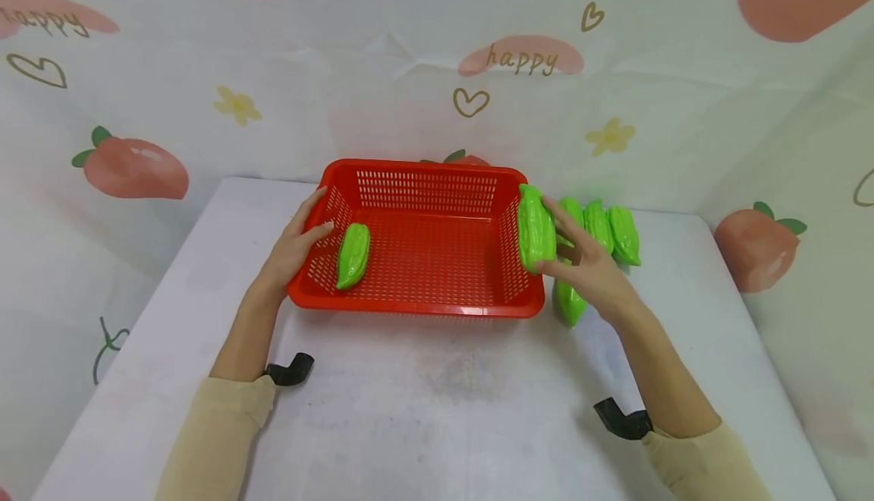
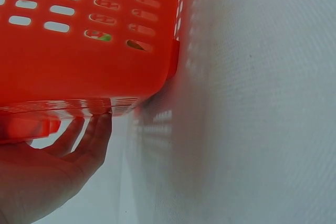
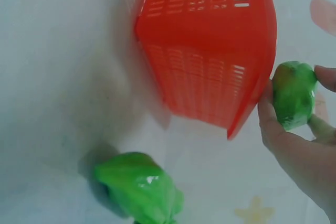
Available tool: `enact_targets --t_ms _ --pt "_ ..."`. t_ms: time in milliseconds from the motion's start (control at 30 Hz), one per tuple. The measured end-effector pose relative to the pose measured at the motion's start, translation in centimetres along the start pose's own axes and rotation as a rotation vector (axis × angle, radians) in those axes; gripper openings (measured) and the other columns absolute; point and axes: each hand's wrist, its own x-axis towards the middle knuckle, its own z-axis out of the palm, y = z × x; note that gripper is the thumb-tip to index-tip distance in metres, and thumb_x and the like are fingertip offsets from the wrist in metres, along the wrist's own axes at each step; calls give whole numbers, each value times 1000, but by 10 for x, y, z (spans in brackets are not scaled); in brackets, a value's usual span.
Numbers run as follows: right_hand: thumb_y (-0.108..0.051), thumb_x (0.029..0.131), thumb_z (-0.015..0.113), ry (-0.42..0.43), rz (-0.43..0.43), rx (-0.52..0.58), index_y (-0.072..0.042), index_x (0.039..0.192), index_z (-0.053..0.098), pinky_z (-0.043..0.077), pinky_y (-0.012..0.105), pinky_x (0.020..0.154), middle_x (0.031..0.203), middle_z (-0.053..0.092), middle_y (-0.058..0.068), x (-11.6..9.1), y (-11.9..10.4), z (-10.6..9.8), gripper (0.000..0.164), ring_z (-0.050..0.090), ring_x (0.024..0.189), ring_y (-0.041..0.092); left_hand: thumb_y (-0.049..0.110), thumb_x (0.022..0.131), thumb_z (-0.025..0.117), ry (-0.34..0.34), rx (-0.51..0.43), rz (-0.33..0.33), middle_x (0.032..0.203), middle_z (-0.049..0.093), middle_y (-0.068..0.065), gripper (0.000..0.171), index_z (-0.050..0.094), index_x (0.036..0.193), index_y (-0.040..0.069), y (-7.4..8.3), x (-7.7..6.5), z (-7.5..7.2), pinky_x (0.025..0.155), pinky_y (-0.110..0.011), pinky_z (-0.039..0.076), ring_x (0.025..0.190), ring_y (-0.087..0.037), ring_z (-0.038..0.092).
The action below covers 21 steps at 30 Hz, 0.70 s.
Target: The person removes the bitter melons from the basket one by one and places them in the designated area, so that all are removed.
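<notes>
A red plastic basket (image 1: pixel 430 258) with slotted walls stands on the table. My left hand (image 1: pixel 290 250) grips its left rim, thumb over the edge and fingers along the outside; the left wrist view shows those fingers against the basket wall (image 2: pixel 89 61). Inside, toward the left, lies one bright green, ridged bitter melon (image 1: pixel 353 256). Over the basket's right rim, my right hand (image 1: pixel 590 266) holds another bitter melon (image 1: pixel 536 228) between thumb and fingers. In the right wrist view this held melon (image 3: pixel 294 95) is beside the rim, above table height.
Several more green bitter melons (image 1: pixel 623 235) lie on the table right of the basket, partly behind my right hand. One of them (image 1: pixel 568 304) lies nearer to me. A white cloth printed with peaches and hearts (image 1: pixel 471 102) hangs close behind the basket.
</notes>
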Motion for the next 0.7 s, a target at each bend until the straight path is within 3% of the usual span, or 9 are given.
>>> enact_targets --t_ms 233,467,700 --pt "-21 94 68 32 23 1 -50 155 20 33 65 105 161 22 10 -10 6 -8 82 35 139 42 30 104 45 2 -2 0 159 25 -6 60 20 157 43 1 0 0 87 -25 52 129 -29 41" --pt "-19 95 66 57 55 -12 -49 155 19 26 71 106 164 12 9 -20 13 -18 83 26 143 46 31 104 47 -1 3 6 160 25 -5 61 20 157 42 2 -1 -1 88 -28 53 131 -30 40" --pt "-16 96 64 76 86 2 -47 156 17 25 70 107 164 11 14 -27 24 -26 83 24 143 47 28 103 48 -5 -15 2 160 25 -5 63 19 158 40 -3 2 -2 89 -29 53 132 -30 39"
